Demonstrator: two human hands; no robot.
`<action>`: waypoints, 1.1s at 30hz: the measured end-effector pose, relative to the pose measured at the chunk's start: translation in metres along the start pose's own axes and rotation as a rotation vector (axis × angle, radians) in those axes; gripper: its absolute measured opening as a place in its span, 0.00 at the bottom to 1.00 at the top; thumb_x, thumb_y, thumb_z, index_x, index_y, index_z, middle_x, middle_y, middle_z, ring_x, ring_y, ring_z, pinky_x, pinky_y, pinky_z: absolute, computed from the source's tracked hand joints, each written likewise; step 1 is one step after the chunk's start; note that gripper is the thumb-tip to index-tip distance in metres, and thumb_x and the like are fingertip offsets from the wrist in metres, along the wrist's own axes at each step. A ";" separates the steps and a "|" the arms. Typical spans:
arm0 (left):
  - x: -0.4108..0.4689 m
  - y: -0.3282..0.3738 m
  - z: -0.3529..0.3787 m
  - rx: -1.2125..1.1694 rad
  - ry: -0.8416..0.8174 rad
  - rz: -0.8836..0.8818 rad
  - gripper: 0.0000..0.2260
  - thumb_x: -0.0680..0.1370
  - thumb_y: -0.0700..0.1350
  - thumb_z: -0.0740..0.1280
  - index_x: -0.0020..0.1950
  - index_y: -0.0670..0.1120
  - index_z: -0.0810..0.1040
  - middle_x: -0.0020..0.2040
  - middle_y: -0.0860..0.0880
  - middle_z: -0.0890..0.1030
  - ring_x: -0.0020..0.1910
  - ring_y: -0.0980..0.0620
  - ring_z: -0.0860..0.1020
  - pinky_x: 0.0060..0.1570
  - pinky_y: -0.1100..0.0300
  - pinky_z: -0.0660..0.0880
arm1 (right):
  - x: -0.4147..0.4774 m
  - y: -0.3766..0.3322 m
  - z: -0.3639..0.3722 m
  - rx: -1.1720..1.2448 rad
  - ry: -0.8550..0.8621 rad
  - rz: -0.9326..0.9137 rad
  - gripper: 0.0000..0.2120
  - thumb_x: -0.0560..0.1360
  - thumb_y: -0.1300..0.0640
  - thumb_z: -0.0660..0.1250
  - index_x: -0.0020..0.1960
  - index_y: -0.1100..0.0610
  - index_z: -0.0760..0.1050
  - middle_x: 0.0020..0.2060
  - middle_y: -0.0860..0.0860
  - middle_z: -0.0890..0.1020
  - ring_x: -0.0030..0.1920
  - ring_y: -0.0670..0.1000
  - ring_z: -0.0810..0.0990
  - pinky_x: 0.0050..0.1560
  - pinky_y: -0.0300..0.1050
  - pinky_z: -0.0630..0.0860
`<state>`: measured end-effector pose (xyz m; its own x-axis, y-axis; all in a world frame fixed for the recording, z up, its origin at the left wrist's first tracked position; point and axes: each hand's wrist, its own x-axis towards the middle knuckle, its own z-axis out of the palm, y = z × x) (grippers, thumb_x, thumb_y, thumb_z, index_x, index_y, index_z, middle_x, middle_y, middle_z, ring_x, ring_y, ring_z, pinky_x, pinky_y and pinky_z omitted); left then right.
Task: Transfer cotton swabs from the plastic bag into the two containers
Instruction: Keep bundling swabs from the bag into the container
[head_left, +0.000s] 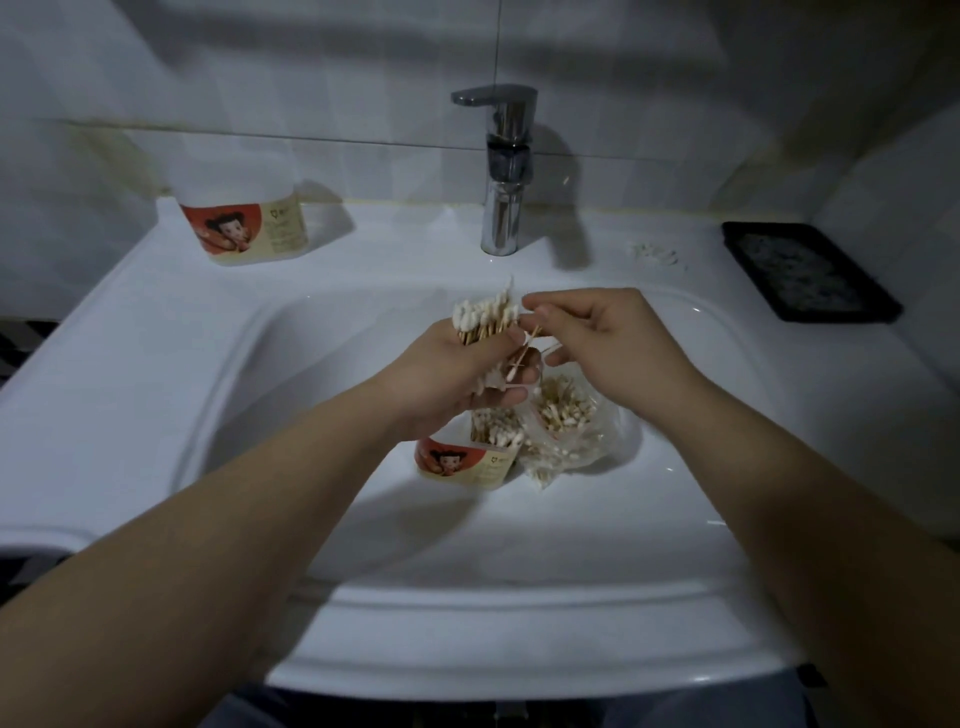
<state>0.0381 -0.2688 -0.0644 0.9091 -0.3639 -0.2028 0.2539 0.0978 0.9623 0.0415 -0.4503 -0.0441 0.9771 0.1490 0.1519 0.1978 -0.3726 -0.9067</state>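
My left hand (457, 371) grips a bundle of cotton swabs (485, 317) with wooden sticks, held above the sink basin. My right hand (597, 338) is beside it, its thumb and fingers pinching a few swabs at the bundle's right edge. Below the hands, in the basin, stands a round container (467, 460) with a red cartoon label, partly filled with swabs. A clear plastic bag (566, 431) holding many swabs lies against its right side. A second container (244, 228) of the same kind stands on the sink ledge at the back left.
The white sink (291, 364) fills the view, with a chrome faucet (501, 171) at the back centre. A black tray (808, 270) sits on the right ledge, with a few loose bits (652, 254) to its left. Tiled wall stands behind.
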 end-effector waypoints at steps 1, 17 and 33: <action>0.000 0.000 0.001 -0.003 -0.017 -0.007 0.05 0.83 0.43 0.66 0.55 0.43 0.80 0.44 0.45 0.83 0.42 0.51 0.83 0.45 0.58 0.82 | 0.000 0.002 0.003 -0.011 -0.003 -0.018 0.12 0.82 0.60 0.66 0.63 0.56 0.82 0.50 0.44 0.86 0.47 0.41 0.85 0.47 0.40 0.83; -0.004 -0.001 -0.002 -0.001 -0.070 -0.069 0.03 0.80 0.40 0.69 0.51 0.42 0.82 0.40 0.43 0.83 0.37 0.49 0.81 0.46 0.55 0.77 | -0.004 0.008 -0.001 -0.242 -0.259 -0.060 0.28 0.79 0.57 0.66 0.77 0.44 0.68 0.68 0.43 0.78 0.68 0.48 0.78 0.67 0.57 0.76; -0.005 0.001 0.003 -0.131 -0.070 -0.169 0.04 0.78 0.39 0.70 0.48 0.43 0.84 0.46 0.45 0.85 0.45 0.49 0.85 0.52 0.51 0.75 | -0.010 0.001 0.011 -0.531 -0.324 -0.192 0.54 0.65 0.40 0.82 0.81 0.41 0.54 0.76 0.44 0.65 0.72 0.43 0.67 0.65 0.35 0.68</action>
<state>0.0330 -0.2693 -0.0619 0.8260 -0.4483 -0.3417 0.4456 0.1480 0.8829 0.0308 -0.4425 -0.0508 0.8638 0.4958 0.0899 0.4594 -0.7016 -0.5448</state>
